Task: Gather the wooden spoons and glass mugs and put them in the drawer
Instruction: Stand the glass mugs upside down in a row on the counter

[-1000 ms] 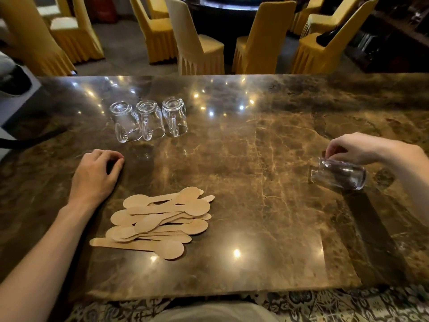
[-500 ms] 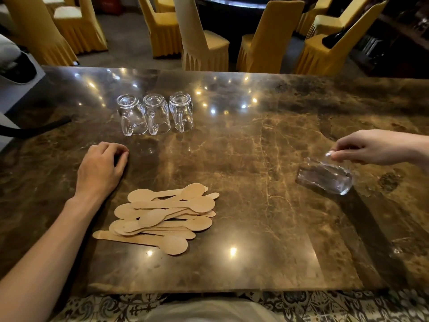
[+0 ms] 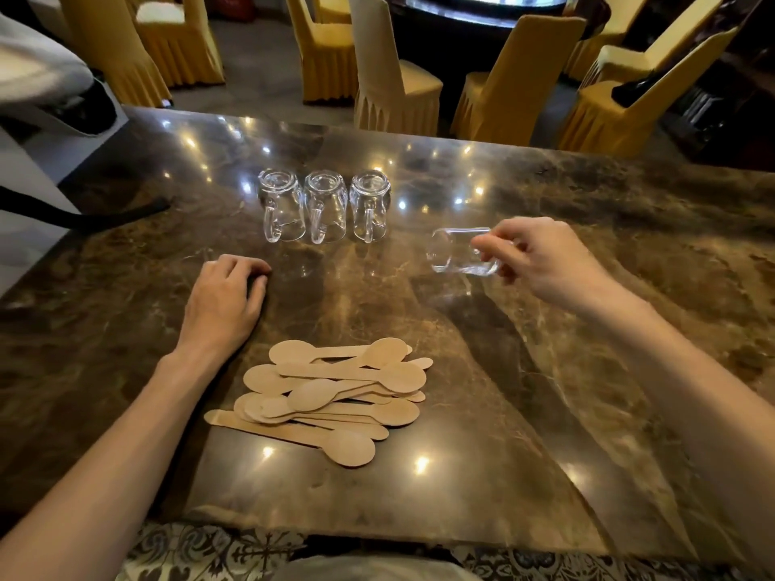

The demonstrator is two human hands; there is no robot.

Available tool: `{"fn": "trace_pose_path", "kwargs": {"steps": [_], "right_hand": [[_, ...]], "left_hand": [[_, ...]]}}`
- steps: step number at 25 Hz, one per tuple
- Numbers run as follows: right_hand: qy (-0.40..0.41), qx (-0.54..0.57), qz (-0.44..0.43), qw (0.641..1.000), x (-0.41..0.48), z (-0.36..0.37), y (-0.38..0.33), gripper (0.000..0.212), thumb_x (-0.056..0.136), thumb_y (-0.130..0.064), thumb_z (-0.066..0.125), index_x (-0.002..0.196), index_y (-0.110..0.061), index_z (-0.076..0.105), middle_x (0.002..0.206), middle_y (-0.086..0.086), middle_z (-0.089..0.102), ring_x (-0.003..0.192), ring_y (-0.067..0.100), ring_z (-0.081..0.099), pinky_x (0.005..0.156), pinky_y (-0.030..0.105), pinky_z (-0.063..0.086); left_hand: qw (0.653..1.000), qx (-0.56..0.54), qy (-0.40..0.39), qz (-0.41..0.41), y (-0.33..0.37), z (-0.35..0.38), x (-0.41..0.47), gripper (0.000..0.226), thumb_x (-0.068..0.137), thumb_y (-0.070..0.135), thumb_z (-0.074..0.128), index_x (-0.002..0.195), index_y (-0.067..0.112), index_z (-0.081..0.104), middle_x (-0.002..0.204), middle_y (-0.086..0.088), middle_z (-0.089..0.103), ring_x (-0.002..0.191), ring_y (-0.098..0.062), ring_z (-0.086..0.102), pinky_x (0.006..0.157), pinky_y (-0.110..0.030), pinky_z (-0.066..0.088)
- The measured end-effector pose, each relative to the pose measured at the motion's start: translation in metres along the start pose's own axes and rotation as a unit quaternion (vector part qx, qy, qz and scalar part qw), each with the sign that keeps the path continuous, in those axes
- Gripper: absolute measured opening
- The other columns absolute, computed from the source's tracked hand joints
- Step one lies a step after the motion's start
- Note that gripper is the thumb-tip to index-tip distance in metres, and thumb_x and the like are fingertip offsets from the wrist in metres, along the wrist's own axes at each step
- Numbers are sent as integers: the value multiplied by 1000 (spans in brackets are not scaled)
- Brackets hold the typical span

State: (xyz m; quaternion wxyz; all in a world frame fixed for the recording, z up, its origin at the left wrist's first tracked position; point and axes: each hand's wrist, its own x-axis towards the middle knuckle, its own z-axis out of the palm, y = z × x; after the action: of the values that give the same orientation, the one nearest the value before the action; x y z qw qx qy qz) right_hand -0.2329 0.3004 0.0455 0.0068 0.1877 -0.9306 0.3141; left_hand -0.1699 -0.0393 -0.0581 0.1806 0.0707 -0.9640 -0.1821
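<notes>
The person is doing the gathering step of the task: the right hand is holding a glass mug on its side, above the desk, with the open mouth pointing to the left. The fingers of this hand are closed on the far end of the mug, the thumb and the first fingers pinching the glass, and I cannot tell if the handle is inside the grip, because the hand is hiding that part. Just to the left of these fingers and a little further away, a row of three glass mugs is standing upside down, close to each other, with their handles turned towards the person. The carried mug is near the right end of this row but is not touching it. The left hand is resting flat on the desk with the fingers curled loosely and is holding nothing. Near its wrist, on the side of the person, the pile of wooden spoons is lying, already collected in one loose heap. No drawer is visible in this view. In my judgement, the next move is asking for turning the mug upside down and setting it gently beside the last mug of the row, with the rim flat on the stone. The glass is smooth and the desk is hard, so the placing is needing care, and there is a risk of knocking the neighbouring mug.
</notes>
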Motion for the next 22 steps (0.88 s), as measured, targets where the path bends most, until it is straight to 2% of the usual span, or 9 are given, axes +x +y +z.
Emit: {"fn": "trace_pose_path", "kwargs": {"steps": [2, 4, 6, 9, 12, 14, 18, 22], "right_hand": [[32, -165, -117, 979, 14, 14, -11, 29, 90, -36, 55, 88, -11, 68, 87, 4, 64, 74, 16, 61, 63, 28, 48], [18, -293, -177, 939, 26, 26, -15, 32, 95, -32, 47, 99, -5, 63, 103, 11, 60, 92, 29, 59, 72, 42, 52], [-4, -395, -190, 899, 38, 36, -17, 26, 98, -26, 44, 109, -7, 57, 112, 11, 56, 98, 29, 57, 70, 41, 54], [-38, -482, -199, 853, 55, 51, -23, 26, 95, -11, 46, 119, -7, 56, 115, 12, 57, 96, 28, 59, 67, 36, 53], [-64, -545, -214, 808, 65, 67, -30, 30, 92, -2, 43, 118, -2, 58, 112, 14, 60, 92, 29, 61, 64, 34, 51], [-78, -562, -215, 795, 69, 76, -35, 29, 91, 0, 42, 113, 0, 61, 108, 15, 61, 90, 29, 61, 63, 33, 50], [-76, -568, -202, 794, 75, 85, -45, 24, 92, -1, 45, 107, -1, 65, 102, 12, 63, 85, 25, 61, 59, 31, 45], [-88, -574, -193, 791, 74, 90, -51, 26, 93, 0, 42, 108, -1, 64, 103, 11, 63, 86, 24, 62, 56, 29, 38]], "left_hand": [[1000, -5, 3, -2, -2, 1, 1, 21, 91, 15, 55, 109, 9, 65, 109, -14, 63, 104, -30, 53, 87, -41, 45], [1000, -11, 7, 4, -5, 1, 1, 21, 91, 16, 56, 108, 10, 65, 108, -13, 63, 103, -29, 53, 86, -40, 46], [1000, -15, 11, 7, -7, 1, 2, 20, 90, 16, 56, 107, 11, 66, 106, -11, 63, 101, -28, 54, 85, -40, 46], [1000, -19, 12, 11, -8, 2, 2, 19, 90, 17, 56, 106, 12, 66, 105, -10, 64, 101, -27, 54, 86, -41, 46], [1000, -22, 8, 16, -10, 2, 3, 19, 90, 17, 56, 106, 13, 66, 105, -9, 64, 101, -27, 54, 85, -42, 46], [1000, -19, 6, 15, -10, 1, 4, 19, 90, 17, 57, 106, 13, 66, 105, -9, 63, 101, -28, 54, 86, -42, 46], [1000, -17, 2, 18, -10, 1, 3, 18, 90, 15, 59, 106, 12, 67, 105, -11, 63, 101, -29, 54, 86, -41, 44], [1000, -21, -3, 16, -10, 0, 3, 19, 90, 16, 58, 107, 13, 66, 105, -10, 63, 102, -28, 53, 85, -39, 44]]}}
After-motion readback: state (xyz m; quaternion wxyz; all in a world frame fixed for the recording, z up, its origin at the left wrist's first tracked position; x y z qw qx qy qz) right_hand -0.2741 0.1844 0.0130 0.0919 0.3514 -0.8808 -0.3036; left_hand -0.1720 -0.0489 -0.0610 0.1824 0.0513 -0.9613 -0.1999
